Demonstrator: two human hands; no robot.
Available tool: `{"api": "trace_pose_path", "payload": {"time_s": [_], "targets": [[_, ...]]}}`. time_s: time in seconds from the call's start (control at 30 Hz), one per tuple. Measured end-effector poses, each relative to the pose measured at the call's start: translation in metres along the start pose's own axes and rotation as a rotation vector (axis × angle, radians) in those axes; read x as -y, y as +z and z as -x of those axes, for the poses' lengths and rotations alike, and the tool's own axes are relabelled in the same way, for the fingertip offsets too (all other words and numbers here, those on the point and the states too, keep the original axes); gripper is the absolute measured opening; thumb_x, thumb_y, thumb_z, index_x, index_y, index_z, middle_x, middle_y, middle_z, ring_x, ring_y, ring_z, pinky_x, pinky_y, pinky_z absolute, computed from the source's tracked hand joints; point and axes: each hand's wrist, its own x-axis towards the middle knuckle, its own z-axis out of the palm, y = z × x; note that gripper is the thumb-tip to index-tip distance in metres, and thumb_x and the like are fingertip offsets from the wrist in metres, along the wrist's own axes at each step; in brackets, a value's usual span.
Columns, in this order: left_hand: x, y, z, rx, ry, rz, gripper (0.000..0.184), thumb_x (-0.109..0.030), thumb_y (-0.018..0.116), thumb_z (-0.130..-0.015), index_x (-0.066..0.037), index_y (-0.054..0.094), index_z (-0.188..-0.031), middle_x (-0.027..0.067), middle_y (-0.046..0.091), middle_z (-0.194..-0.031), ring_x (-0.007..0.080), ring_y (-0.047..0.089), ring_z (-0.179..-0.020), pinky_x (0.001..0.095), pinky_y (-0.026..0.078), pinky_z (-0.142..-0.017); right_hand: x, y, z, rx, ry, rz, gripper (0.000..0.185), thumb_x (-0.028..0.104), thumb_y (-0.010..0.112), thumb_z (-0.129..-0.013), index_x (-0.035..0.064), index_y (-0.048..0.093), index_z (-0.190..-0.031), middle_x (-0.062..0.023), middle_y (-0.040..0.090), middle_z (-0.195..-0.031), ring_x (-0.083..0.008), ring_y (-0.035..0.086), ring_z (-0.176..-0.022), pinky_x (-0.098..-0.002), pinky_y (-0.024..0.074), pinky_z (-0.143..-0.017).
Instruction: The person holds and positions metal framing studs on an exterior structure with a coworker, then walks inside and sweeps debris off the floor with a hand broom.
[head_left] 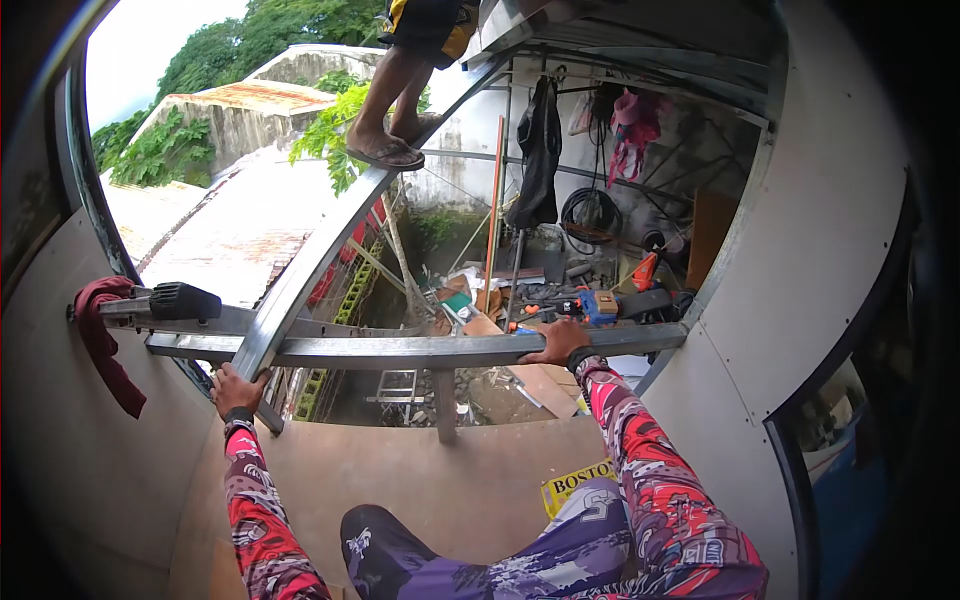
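Observation:
My left hand is closed around the lower end of a diagonal metal beam, close to where it crosses a horizontal metal beam. My right hand grips that horizontal beam toward its right end, fingers over the top. Just behind the right hand is a blue and orange power tool; whether it rests on the beam I cannot tell. Higher up the diagonal beam stands another person, whose sandalled foot is on it.
A maroon cloth hangs over a metal rail end with a black cap at left. Below the opening lie rubble and a small ladder. Brown board forms the near surface, with a yellow packet beside my leg.

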Motion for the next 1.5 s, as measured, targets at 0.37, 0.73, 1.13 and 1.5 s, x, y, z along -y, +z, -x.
{"api": "trace_pose_path", "payload": {"time_s": [0.37,0.73,1.13,1.5], "targets": [[-0.001,-0.002,-0.001,0.022,0.002,-0.002,0.084,-0.068,0.074,-0.073,0.000,0.053,-0.117,0.0216,0.060,-0.120,0.0386,0.056,-0.118,0.0495,0.045,-0.099,0.010,-0.017,0.006,0.011,0.016,-0.036,0.089,0.087,0.069,-0.060,0.0091,0.076,-0.102,-0.0202,0.072,-0.086,-0.0370,0.071,-0.088,-0.0479,0.0549,-0.087],[-0.003,-0.003,0.000,0.020,0.005,-0.021,0.087,-0.070,0.073,-0.074,0.001,0.053,-0.120,0.0213,0.061,-0.120,0.0378,0.057,-0.119,0.0496,0.045,-0.099,0.005,-0.014,0.004,0.042,-0.008,0.025,0.091,0.090,0.065,-0.059,0.0159,0.074,-0.112,-0.0147,0.074,-0.090,-0.0328,0.073,-0.088,-0.0478,0.0566,-0.084],[-0.001,0.000,-0.002,0.028,0.004,0.000,0.085,-0.070,0.073,-0.073,-0.001,0.053,-0.118,0.0208,0.060,-0.120,0.0380,0.056,-0.119,0.0503,0.044,-0.099,0.006,-0.011,0.007,-0.042,-0.003,-0.049,0.085,0.085,0.070,-0.060,0.0077,0.076,-0.095,-0.0181,0.073,-0.085,-0.0350,0.072,-0.085,-0.0459,0.0572,-0.082],[0.002,-0.002,-0.006,0.105,-0.011,-0.062,0.093,-0.076,0.068,-0.074,0.000,0.053,-0.126,0.0200,0.060,-0.127,0.0344,0.057,-0.123,0.0477,0.043,-0.104,0.007,-0.003,-0.001,-0.036,-0.031,-0.013,0.082,0.081,0.073,-0.063,0.0038,0.074,-0.089,-0.0175,0.072,-0.080,-0.0340,0.072,-0.077,-0.0455,0.0569,-0.076]]}}
